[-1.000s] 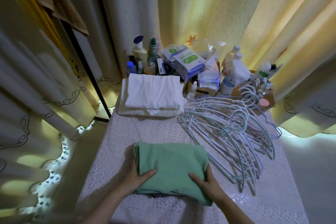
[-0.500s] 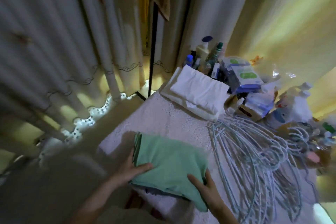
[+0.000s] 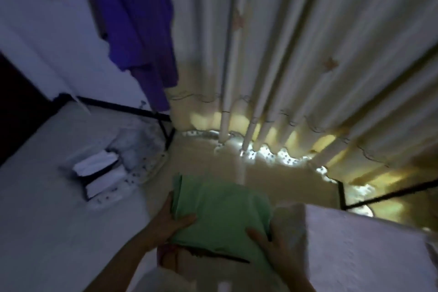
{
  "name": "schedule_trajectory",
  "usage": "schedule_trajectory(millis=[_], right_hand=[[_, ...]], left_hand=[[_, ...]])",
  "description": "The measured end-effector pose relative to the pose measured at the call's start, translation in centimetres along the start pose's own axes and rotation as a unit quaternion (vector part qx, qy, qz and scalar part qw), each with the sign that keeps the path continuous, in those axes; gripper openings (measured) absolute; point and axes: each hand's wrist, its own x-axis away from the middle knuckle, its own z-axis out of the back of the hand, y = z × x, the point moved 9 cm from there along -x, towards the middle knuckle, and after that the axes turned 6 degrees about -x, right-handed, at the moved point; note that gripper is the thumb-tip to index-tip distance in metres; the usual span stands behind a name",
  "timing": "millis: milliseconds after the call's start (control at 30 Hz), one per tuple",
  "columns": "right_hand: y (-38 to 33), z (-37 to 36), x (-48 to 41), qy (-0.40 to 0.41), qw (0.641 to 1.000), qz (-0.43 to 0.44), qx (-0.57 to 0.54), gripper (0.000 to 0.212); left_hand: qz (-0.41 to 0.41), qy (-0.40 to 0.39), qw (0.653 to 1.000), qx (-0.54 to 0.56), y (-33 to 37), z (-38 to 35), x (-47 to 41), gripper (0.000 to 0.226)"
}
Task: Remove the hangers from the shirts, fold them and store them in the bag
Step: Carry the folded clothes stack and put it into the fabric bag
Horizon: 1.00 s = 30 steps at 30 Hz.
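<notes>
You've swung the folded green shirt (image 3: 220, 216) off the table (image 3: 367, 244) to lower middle, left hand (image 3: 170, 218) and right hand (image 3: 279, 251) both gripping its sides, so keep it level till it's over what looks like the bag (image 3: 113, 170) at middle left.

Left hand (image 3: 169, 219) and right hand (image 3: 276, 244) hold folded green shirt (image 3: 220, 216) above floor (image 3: 59, 220)

Beyond the fingers (image 3: 186, 218), pale pleated curtains (image 3: 296, 42) reach the beige floor (image 3: 208, 156), daylight (image 3: 266, 152) glowing underneath; a white wall (image 3: 47, 42) to their left.
</notes>
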Motion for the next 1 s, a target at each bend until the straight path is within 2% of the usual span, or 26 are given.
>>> schedule_trajectory(millis=[100, 233, 333, 500, 600, 700, 800, 1000], right_hand=[[-5.1, -9.3, -4.9, -0.082, 0.996, 0.029, -0.013, 0.056], [-9.7, -22.4, -9.8, -0.171, 0.985, 0.023, 0.001, 0.061], [-12.5, -30.9, -12.8, -0.222, 0.974, 0.023, 0.021, 0.063], [-16.3, -42.4, -17.1, -0.295, 0.954, 0.0, 0.058, 0.063], [-17.9, -47.7, -20.4, -0.333, 0.94, -0.007, 0.079, 0.062], [-19.4, -51.9, -23.8, -0.363, 0.926, -0.009, 0.098, 0.064], [-20.1, -55.1, -28.0, -0.378, 0.918, -0.025, 0.113, 0.068], [-19.3, -61.1, -36.5, -0.384, 0.907, -0.047, 0.166, 0.07]], left_hand=[[0.017, 0.081, 0.995, 0.059, -1.8, 9.4, 0.5, 0.094], [0.05, 0.157, 0.981, 0.097, -3.4, 21.2, 1.1, 0.126], [0.052, 0.202, 0.971, 0.119, -3.3, 28.8, 1.6, 0.132], [0.046, 0.267, 0.952, 0.142, -4.3, 38.3, 2.1, 0.124], [0.061, 0.299, 0.937, 0.17, -6.2, 42.1, 0.6, 0.109], [0.069, 0.334, 0.919, 0.199, -7.7, 45.5, -1.8, 0.107], [0.085, 0.353, 0.906, 0.218, -9.2, 48.0, -4.9, 0.094], [0.124, 0.367, 0.89, 0.24, -12.9, 53.2, -11.7, 0.095]])
